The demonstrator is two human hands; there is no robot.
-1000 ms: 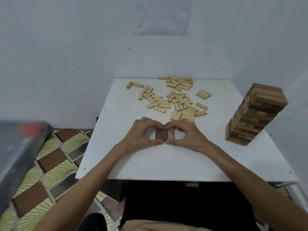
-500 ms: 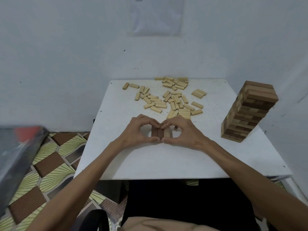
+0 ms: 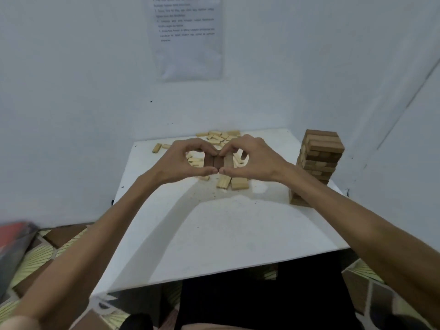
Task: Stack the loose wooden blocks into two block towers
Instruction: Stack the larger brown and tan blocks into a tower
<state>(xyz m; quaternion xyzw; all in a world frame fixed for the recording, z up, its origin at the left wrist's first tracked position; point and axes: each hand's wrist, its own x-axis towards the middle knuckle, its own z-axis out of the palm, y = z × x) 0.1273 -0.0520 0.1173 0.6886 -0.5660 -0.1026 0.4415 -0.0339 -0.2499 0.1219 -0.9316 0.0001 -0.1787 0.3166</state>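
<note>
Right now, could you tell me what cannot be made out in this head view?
- Row of brown blocks: both ends covered by the left hand and right hand.
- Whether that row is lifted off the table or resting on it.
- Loose blocks: many hidden behind the hands, so no count.
- Tower: base partly behind the right forearm.
- Wall notice: text too blurred to read.

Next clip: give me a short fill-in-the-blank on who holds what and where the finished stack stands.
1. The row of dark blocks is held by ____ hands.
2. The finished tower stands nearest the person's ____ hand.
3. The left hand holds the row's ____ end.
4. The loose blocks lie on a ____ table.

Missing: both; right; left; white
</note>
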